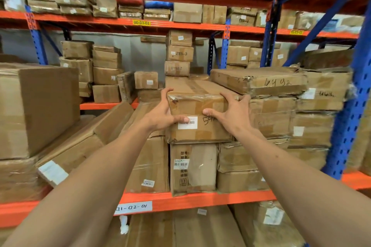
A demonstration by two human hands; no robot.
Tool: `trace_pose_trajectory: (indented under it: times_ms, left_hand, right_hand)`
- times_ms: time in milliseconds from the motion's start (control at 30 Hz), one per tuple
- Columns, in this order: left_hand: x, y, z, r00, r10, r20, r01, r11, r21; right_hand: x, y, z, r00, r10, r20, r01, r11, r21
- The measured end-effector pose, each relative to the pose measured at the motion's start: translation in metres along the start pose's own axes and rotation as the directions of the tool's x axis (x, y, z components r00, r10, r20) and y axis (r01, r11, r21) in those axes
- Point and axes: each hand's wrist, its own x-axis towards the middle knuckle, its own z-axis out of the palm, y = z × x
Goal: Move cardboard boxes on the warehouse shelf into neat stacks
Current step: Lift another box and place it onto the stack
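A taped cardboard box (197, 104) with a white barcode label and handwritten numbers lies on top of the middle stack on the orange shelf (200, 199). My left hand (163, 111) grips its left front corner, thumb on the front face. My right hand (232, 111) grips its right front corner, fingers over the top edge. Under it stands a box with printed characters (193, 168). To the right sits a flat crushed box marked in pen (259, 82) on a stack of worn boxes.
A big box (38, 110) stands at the left, with long boxes (86, 138) leaning against it. More boxes fill the far racks behind. A blue upright post (349, 118) borders the bay at the right. Boxes also lie on the shelf below.
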Motion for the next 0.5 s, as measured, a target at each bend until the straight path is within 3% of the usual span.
trace_pose_trajectory:
  times_ms: [200,400,500]
  left_hand:
    - [0.01,-0.008,-0.002,1.0,-0.031,0.003,0.031,0.999,-0.02]
    - [0.008,-0.001,-0.001,0.997,-0.075,0.0,0.075,0.997,-0.016]
    - [-0.012,-0.001,0.002,0.993,-0.086,-0.08,0.088,0.996,0.03]
  right_hand:
    - [0.007,-0.005,0.003,1.0,-0.003,-0.015,0.001,0.993,-0.115]
    - [0.016,-0.019,-0.004,0.992,0.083,0.096,-0.055,0.963,-0.264]
    - [0.012,-0.032,-0.011,0.984,0.112,0.141,-0.046,0.914,-0.403]
